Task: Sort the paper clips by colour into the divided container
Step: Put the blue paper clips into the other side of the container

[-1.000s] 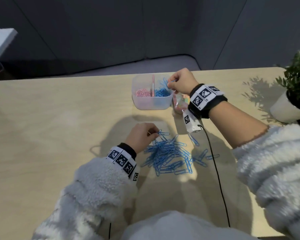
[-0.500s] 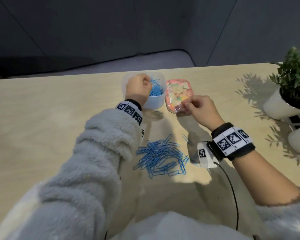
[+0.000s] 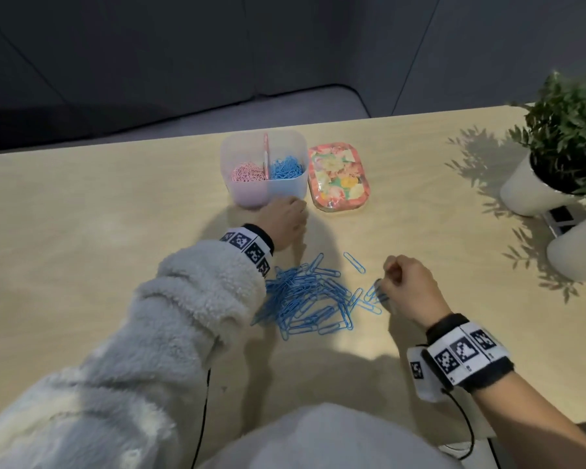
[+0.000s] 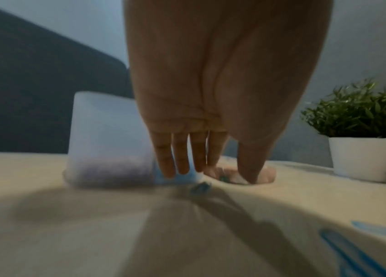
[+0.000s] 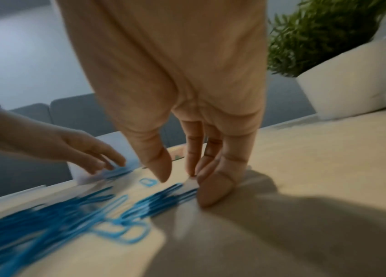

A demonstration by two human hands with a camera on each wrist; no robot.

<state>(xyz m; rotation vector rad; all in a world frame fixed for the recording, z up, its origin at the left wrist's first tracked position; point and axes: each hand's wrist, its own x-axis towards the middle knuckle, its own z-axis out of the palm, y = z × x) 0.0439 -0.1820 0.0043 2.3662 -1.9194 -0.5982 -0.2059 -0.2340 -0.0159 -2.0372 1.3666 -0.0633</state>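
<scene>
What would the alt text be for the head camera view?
Two hands work over a pile of blue paper clips on a wooden table: the right hand pinches clips at the pile's edge, the left hand reaches beside a divided container holding pink and blue clips.

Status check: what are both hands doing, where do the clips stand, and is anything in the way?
Left hand open, empty, beside container. Right hand reaching into blue clip pile; grasp unclear. Pink left compartment, blue right. Floral lid beside container, not blocking.
</scene>
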